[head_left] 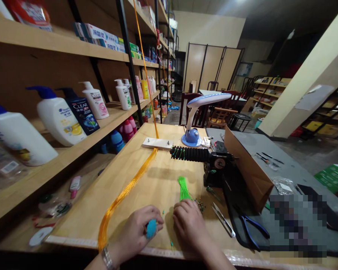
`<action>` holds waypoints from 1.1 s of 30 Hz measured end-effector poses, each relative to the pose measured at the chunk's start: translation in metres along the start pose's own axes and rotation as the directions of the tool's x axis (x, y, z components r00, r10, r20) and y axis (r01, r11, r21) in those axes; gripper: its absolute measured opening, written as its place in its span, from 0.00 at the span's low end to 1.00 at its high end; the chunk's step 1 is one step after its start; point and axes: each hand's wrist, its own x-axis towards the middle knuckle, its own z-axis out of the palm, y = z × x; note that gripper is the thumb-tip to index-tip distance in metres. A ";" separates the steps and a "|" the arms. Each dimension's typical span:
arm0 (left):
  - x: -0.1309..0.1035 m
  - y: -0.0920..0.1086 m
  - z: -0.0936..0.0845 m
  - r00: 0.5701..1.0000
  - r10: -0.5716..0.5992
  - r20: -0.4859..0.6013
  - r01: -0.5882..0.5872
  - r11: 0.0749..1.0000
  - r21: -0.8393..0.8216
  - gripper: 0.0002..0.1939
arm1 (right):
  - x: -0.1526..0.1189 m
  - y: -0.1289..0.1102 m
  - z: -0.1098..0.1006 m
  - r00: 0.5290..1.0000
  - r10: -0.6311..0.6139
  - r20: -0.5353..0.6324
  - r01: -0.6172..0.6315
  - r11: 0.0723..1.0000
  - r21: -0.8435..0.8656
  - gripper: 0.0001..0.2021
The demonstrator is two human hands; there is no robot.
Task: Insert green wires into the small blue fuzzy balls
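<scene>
My left hand (136, 228) is closed round a teal bundle (151, 228), whose blunt end shows at the thumb and fingers; its exact kind I cannot make out. My right hand (190, 221) rests on the wooden table (129, 225) with fingers curled down and drawn together, their tips hidden. Just beyond it lies a bundle of bright green strands (183, 187), its near end against the fingers. Beside that hand is a small pile of tiny dark and coloured pieces (200, 205). Tweezers (223, 219) lie further right. A few teal bits sit between the hands.
Orange strands (124, 193) run from a white clamp plate (157, 143) to the table's front. A black ribbed roller device (190, 153) stands behind, near a blue lamp (192, 137). Pliers (252, 230) and a brown board (248, 172) are at right. Bottle shelves (109, 131) line the left.
</scene>
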 end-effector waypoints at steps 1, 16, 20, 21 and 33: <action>-0.010 -0.001 0.002 1.000 -0.011 0.021 0.011 1.000 0.020 0.10 | -0.003 -0.002 0.000 1.000 -0.025 0.007 0.025 1.000 -0.006 0.06; 0.040 0.005 0.054 0.958 -0.229 -0.171 0.243 0.968 0.067 0.09 | -0.082 0.030 0.009 0.943 0.195 -0.269 -0.283 0.896 -0.342 0.05; 0.081 0.011 0.064 0.936 -0.285 -0.208 0.324 0.927 0.187 0.08 | -0.088 0.045 0.009 0.933 0.154 -0.327 -0.277 0.885 -0.375 0.07; 0.088 0.011 0.065 0.929 -0.300 -0.215 0.343 0.916 0.208 0.08 | -0.088 0.048 0.008 0.930 0.146 -0.336 -0.275 0.885 -0.375 0.08; 0.106 -0.011 0.060 0.899 -0.403 -0.169 0.420 0.904 0.080 0.11 | -0.070 0.061 -0.028 0.932 0.179 -0.315 -0.260 0.936 -0.237 0.05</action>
